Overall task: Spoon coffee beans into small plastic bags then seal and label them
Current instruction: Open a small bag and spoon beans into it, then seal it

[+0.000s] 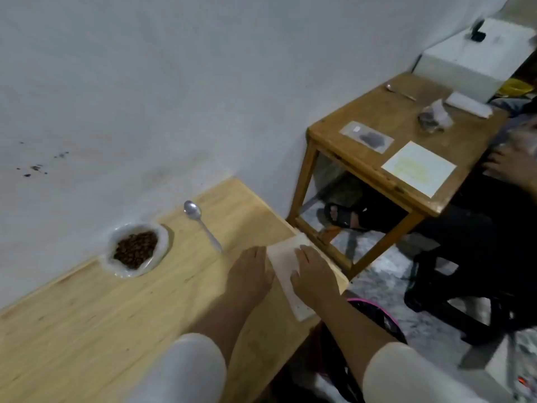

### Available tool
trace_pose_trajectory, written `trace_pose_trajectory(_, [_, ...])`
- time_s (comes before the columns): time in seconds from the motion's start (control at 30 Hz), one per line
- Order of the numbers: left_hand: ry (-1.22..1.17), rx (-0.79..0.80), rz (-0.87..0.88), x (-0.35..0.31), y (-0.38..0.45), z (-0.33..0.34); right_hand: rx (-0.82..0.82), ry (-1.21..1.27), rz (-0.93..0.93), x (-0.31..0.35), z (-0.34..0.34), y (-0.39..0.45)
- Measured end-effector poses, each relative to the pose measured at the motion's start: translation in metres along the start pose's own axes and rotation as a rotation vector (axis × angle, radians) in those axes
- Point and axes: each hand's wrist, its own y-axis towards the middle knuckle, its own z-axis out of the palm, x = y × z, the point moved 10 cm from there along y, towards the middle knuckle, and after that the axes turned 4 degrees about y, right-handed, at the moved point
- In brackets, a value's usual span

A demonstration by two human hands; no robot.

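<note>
A white bowl of coffee beans (135, 249) sits on my light wooden table (87, 309), near the wall. A metal spoon (200, 222) lies to its right, bowl end toward the wall. At the table's right edge lies a pale stack of small plastic bags (286, 269). My left hand (251, 276) rests flat against its left side. My right hand (312, 276) lies on top of it with fingers spread. Neither hand grips it that I can see.
A darker wooden side table (374, 158) stands to the right with a filled bag (367, 136), a label sheet (418, 168), another spoon (401, 92), a crumpled bag (434, 117) and a white box (470, 59). Another person's hand (511, 164) and sandalled foot (345, 215) are there.
</note>
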Motion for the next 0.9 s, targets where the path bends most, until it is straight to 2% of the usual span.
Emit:
trace_pose_trajectory(0.07, [0.000, -0.025, 0.010, -0.004, 0.012, 0.008, -0.032, 0.088, -0.017, -0.008, 0.007, 0.005])
trace_pose_trajectory(0.17, [-0.037, -0.028, -0.020, -0.005, 0.027, 0.023, 0.041, 0.074, -0.002, -0.020, 0.028, 0.008])
trace_pose_trajectory(0.23, [-0.024, 0.000, -0.024, -0.005, 0.033, 0.035, -0.029, 0.060, -0.070, -0.018, 0.027, 0.008])
trace_pose_trajectory(0.37, [-0.017, -0.088, 0.075, -0.010, 0.038, 0.042, -0.022, 0.085, -0.065, -0.019, 0.024, 0.009])
trace_pose_trajectory(0.57, [-0.039, -0.196, 0.047, -0.009, 0.033, 0.031, 0.016, 0.131, -0.016, -0.029, 0.038, 0.011])
trace_pose_trajectory(0.73, [-0.115, -0.253, 0.050, -0.008, 0.029, 0.029, -0.041, 0.110, -0.039, -0.024, 0.030, 0.011])
trace_pose_trajectory(0.9, [-0.302, -0.192, -0.110, 0.008, 0.028, 0.038, -0.014, 0.166, -0.036, -0.025, 0.035, 0.011])
